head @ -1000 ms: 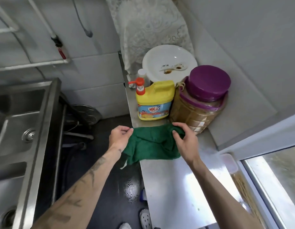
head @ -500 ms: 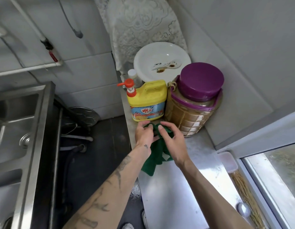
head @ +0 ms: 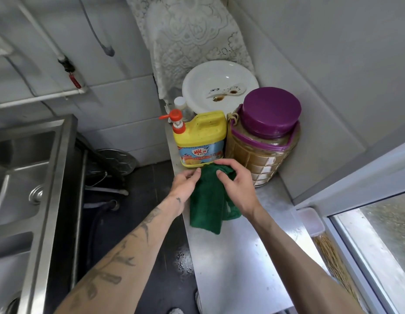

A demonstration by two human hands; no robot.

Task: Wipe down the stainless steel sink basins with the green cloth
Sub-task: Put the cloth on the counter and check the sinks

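- Since a second ago the green cloth (head: pixel 206 200) has gone from spread wide between the two hands to a narrow doubled strip, and the hands have closed in towards each other at its top end.
- The right hand (head: pixel 237 189) grasps the cloth's far end: its fingers arch over the fold and the thumb presses in from the near side.
- The left hand (head: pixel 184 184) sits just left of the right one, fingertips at the cloth's upper left edge; whether it pinches the fabric or only touches it cannot be told.
- From the hands the cloth trails back towards the person and lies flat on the steel counter (head: pixel 242 268), close to the counter's left edge.
- Just beyond the fingers stands a yellow dish soap bottle (head: pixel 201 139) with an orange pump.
- Just beyond the right hand, beside the bottle, stands a big jar with a purple lid (head: pixel 265 137).
- Behind those two a stained white plate (head: pixel 219 87) leans.
- The stainless steel sink (head: pixel 27 166) is well off to the left of the left hand, across a gap of dark floor.
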